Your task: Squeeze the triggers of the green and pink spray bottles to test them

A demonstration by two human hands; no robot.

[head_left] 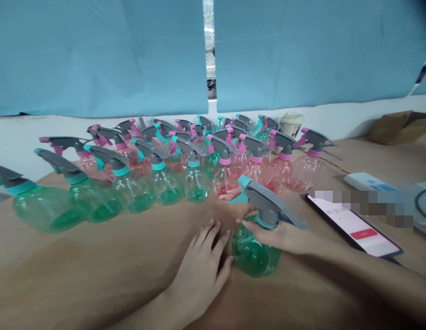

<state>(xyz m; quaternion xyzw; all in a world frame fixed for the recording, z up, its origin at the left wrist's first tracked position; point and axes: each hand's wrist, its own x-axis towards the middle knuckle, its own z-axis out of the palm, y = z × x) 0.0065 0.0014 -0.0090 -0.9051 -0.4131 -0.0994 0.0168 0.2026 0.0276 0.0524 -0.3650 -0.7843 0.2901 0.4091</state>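
A round green spray bottle (256,254) with a grey and turquoise trigger head stands upright near me. My right hand (283,237) is closed around its neck from the right, with the thumb across the front. One finger of that hand stretches out near the turquoise trigger. Just left of the bottle, my left hand (201,263) rests palm down on the wooden table (78,279), its fingers stretched out and holding nothing. Whether its thumb touches the bottle, I cannot tell. Beyond both hands, another green spray bottle (168,185) stands among several others.
Rows of green bottles and pink bottles (304,172) fill the table's back. On the right lie a phone (353,224) and a white-and-blue box (369,181). A paper cup (291,123) and a cardboard box (400,128) stand near the white wall (350,112).
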